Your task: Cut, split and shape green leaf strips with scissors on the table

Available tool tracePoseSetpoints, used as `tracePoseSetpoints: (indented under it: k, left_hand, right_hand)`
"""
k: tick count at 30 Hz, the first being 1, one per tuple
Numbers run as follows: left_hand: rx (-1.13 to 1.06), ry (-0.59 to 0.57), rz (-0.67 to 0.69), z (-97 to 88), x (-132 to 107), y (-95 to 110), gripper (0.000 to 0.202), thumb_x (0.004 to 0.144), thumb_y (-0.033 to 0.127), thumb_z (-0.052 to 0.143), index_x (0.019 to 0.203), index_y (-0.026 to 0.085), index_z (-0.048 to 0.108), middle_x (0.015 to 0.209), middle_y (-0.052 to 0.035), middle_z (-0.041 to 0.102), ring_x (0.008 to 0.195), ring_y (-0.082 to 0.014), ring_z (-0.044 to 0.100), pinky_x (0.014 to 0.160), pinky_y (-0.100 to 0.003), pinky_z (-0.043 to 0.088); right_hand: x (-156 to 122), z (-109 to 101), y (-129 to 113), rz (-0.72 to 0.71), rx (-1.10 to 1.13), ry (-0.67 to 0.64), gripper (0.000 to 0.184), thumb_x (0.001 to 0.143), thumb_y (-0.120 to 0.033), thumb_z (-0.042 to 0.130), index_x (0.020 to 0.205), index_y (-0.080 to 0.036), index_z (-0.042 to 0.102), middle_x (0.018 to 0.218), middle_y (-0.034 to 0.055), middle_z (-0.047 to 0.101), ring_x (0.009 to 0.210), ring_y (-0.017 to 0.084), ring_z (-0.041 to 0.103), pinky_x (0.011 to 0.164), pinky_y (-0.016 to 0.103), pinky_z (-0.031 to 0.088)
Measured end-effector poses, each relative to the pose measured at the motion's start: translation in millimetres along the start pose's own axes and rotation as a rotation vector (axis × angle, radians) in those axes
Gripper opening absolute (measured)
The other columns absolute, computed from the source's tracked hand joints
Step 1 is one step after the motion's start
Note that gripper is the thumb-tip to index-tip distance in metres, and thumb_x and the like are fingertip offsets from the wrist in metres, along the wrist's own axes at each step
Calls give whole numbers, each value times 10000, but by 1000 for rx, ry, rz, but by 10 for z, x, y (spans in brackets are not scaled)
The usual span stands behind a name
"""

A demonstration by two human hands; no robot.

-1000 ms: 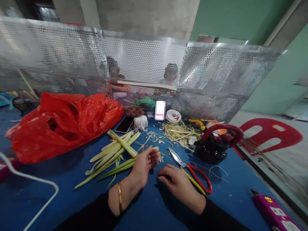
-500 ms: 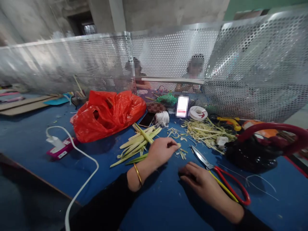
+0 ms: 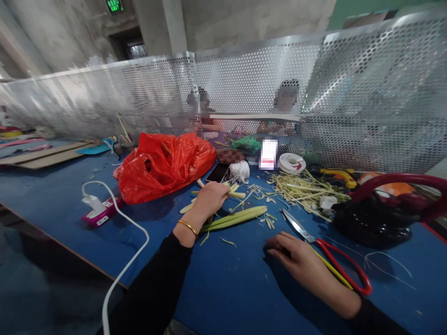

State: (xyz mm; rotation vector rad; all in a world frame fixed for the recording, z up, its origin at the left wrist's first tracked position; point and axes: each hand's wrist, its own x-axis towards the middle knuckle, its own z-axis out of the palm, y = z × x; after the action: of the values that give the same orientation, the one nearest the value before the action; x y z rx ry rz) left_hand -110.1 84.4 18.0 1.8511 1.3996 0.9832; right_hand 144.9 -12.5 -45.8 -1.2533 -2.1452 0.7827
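My left hand (image 3: 209, 197) reaches forward over a bundle of pale green leaf strips (image 3: 234, 217) on the blue table (image 3: 63, 200); its fingers are curled round some of the strips. A gold bangle sits on that wrist. My right hand (image 3: 296, 258) rests on the table with the fingers bent and pressed down; whether anything lies under them is hidden. Red-handled scissors (image 3: 328, 251) lie just right of my right hand, blades pointing away from me.
A red plastic bag (image 3: 164, 165), a phone (image 3: 217, 172), a ball of white string (image 3: 239, 171), a tape roll (image 3: 292, 163) and a heap of leaf trimmings (image 3: 300, 188) lie further back. A black basket with a red handle (image 3: 384, 214) stands right. A white cable and charger (image 3: 99, 211) lie left. Two people sit behind the perforated screen (image 3: 244, 88).
My left hand has moved forward and left onto the leaf strips and closed on them. The camera has swung left. My right hand has stayed on the table.
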Motion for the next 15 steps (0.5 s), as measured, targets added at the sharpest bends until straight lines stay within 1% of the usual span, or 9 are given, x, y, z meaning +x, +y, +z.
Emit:
tracePoseSetpoints:
  k: [1,3,5,6,8,10,13,15]
  left_hand:
    - [5,-15,42,25,-19,52,94,702,150,685,652,230,684,768,-42,659,931,-224,586,853,-286,404]
    - [19,-71,133,103,-93,168,85,732,196,675,763,258,723,789,-24,685,844,-211,593,816,-289,408]
    - [45,-170,296,218,-201,282,150,799,226,610,879,253,734,817,-25,710,784,-199,606,756,-282,412]
    - [40,-221,336,281,-260,331,171,815,239,598,920,247,733,851,-27,720,787,-195,613,739,-273,411]
    - [31,-272,349,396,-364,406,176,826,250,590,930,239,732,813,-18,718,722,-178,609,677,-254,399]
    - [74,-327,348,478,-433,445,150,808,236,609,880,241,740,758,-9,710,684,-172,603,634,-245,375]
    - [94,-372,303,534,-468,456,107,780,238,636,817,233,736,691,0,683,644,-166,585,589,-242,345]
    - [66,-396,276,548,-468,454,114,787,232,617,817,227,727,677,7,666,632,-158,570,582,-243,341]
  right_hand:
    - [3,-1,-1,15,48,54,143,896,-309,525,863,-232,642,839,44,648,770,201,621,700,339,489]
    - [8,-15,-19,66,172,204,155,867,-356,568,925,-233,644,856,50,665,785,208,630,734,352,503]
    - [10,-45,-59,120,340,345,255,811,-383,632,1017,-233,629,904,57,688,833,220,649,779,364,516]
    - [11,-64,-87,137,435,385,314,786,-386,659,1059,-236,618,940,59,700,867,227,658,799,367,520]
    - [10,-101,-151,156,595,404,387,751,-380,698,1105,-246,612,1010,59,716,924,236,665,818,363,525]
    - [8,-127,-211,162,658,396,369,729,-369,727,1068,-244,650,999,49,729,909,229,667,798,346,528]
    - [8,-137,-265,212,649,411,251,707,-376,751,896,-215,712,826,26,730,771,195,651,720,312,520]
    - [12,-131,-273,270,660,409,244,697,-393,755,840,-199,716,725,12,704,686,173,624,662,296,507]
